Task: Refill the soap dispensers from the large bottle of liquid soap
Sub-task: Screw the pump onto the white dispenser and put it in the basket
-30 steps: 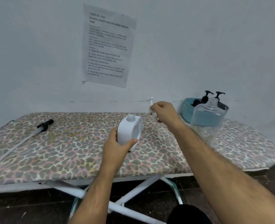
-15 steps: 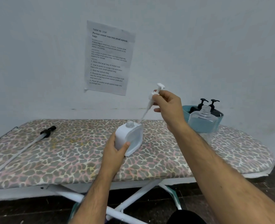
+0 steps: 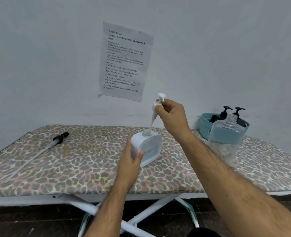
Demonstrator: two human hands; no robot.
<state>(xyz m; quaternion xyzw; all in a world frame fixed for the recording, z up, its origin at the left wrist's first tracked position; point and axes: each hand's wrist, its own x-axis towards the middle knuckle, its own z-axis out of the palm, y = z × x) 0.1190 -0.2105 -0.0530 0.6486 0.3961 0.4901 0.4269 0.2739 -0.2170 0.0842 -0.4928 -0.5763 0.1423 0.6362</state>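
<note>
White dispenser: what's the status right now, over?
Left hand grips white dispenser on the board. Right hand pinches white pump, tube tip at the open neck. Nothing blocking.

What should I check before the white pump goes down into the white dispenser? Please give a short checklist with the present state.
1. Dispenser steadied: left hand grips the white dispenser standing on the ironing board. Ok.
2. Pump held firmly: right hand pinches the white pump near its head. Ok.
3. Neck open: the dispenser has no cap. Ok.
4. Tube aimed: its lower end is at the neck opening, but the pump is tilted. Not ok yet.
5. Fill level: the body is cloudy. Cannot tell.
6. Large clear bottle stands uncapped near the right forearm. Not ok, it could be knocked.
</note>
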